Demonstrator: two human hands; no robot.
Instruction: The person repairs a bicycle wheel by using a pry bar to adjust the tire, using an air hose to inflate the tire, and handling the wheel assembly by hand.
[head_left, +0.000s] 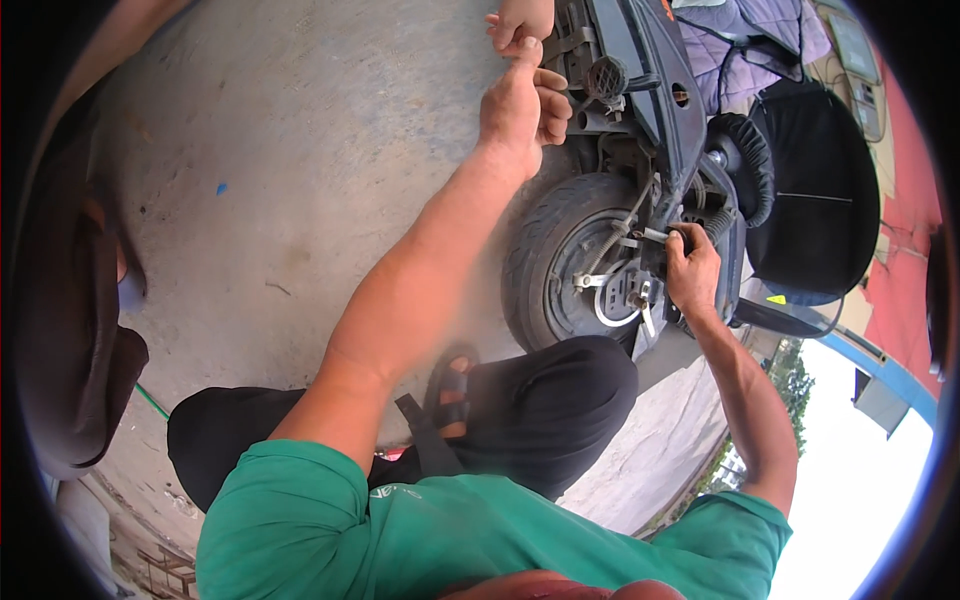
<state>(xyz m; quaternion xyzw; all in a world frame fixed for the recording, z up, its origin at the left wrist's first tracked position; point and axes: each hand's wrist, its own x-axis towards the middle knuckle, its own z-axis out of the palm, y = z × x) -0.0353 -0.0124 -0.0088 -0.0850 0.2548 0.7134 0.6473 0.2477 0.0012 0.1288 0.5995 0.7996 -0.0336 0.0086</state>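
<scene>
My left hand point(525, 115) reaches up with its thumb extended and its other fingers loosely bent, nothing visible in it. Its thumb tip meets another person's hand point(520, 20) at the top; any small thing between them is too small to make out. My right hand point(690, 265) grips a small silver metal part point(655, 236) at the rear of a dark scooter point(640, 80), beside its frame and spring shock absorber. Below that hand and to its left is the rear wheel point(540, 280), with a silver brake assembly at the hub.
Concrete ground point(300, 200) lies under me, with my bent knee point(580, 400) near the wheel. A dark bag-like shape point(70, 330) and part of another person are at the left. A black seat point(805, 180), a padded lilac cover point(740, 45) and a red wall point(900, 300) are at the right.
</scene>
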